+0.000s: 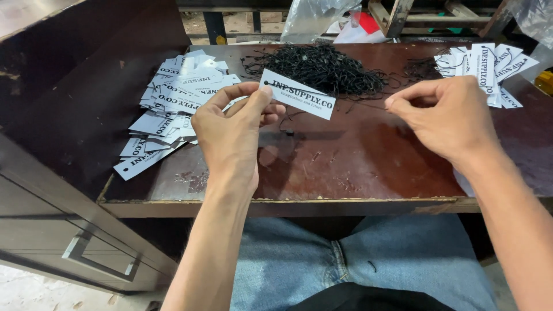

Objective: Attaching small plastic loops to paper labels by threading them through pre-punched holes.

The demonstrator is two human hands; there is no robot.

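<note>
My left hand (233, 129) pinches a white rectangular paper tag (297, 94) with black print by its punched end, holding it above the dark brown table (357, 167). A thin black string (322, 103) runs from the tag's hole toward my right hand (446, 118), whose thumb and forefinger are pinched on the string's end. A short black loop hangs below the tag. A tangled heap of black strings (322, 68) lies just behind the tag.
A loose pile of white tags (173, 101) lies at the table's left; a smaller stack of strung tags (487, 69) sits at the far right. Clear plastic bags (314, 17) and wooden frames stand behind. A drawer cabinet (86, 253) is at my left.
</note>
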